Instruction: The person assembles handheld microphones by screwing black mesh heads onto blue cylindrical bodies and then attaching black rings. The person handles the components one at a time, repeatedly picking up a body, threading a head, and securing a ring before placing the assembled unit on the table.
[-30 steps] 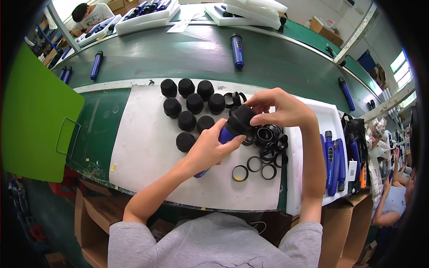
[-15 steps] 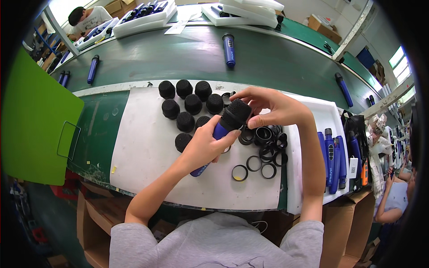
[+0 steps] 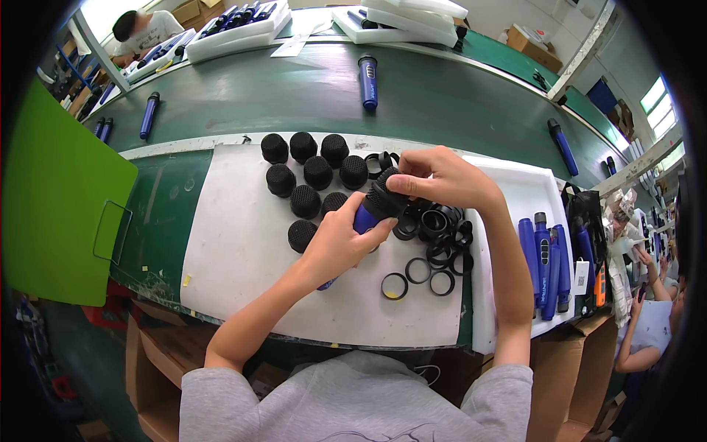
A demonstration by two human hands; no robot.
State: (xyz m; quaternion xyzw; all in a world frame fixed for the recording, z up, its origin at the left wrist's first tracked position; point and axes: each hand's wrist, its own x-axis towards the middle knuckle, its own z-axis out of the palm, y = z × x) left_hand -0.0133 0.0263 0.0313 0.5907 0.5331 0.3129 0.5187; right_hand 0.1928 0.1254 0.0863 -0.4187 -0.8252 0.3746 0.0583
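A blue handheld microphone (image 3: 365,219) with a black mesh head is tilted up and to the right above the white work sheet. My left hand (image 3: 335,247) is wrapped round its blue body. The fingers of my right hand (image 3: 449,178) are closed on the mesh head (image 3: 383,193), partly covering it. Several loose black mesh heads (image 3: 317,172) stand in rows left of the microphone. To its right, several black rings (image 3: 440,254) lie in a heap, with a few spread out nearer me.
A white foam tray (image 3: 484,317) at the right holds several blue microphone bodies (image 3: 543,269). Beyond the sheet runs a green conveyor belt (image 3: 258,96) carrying microphones, one of them (image 3: 368,85) straight ahead. A bright green panel (image 3: 62,199) rises at the left. Other people sit nearby.
My right hand has gone from loosely spread fingers beside the mesh head to a closed grip on it. The microphones on the belt have shifted slightly left.
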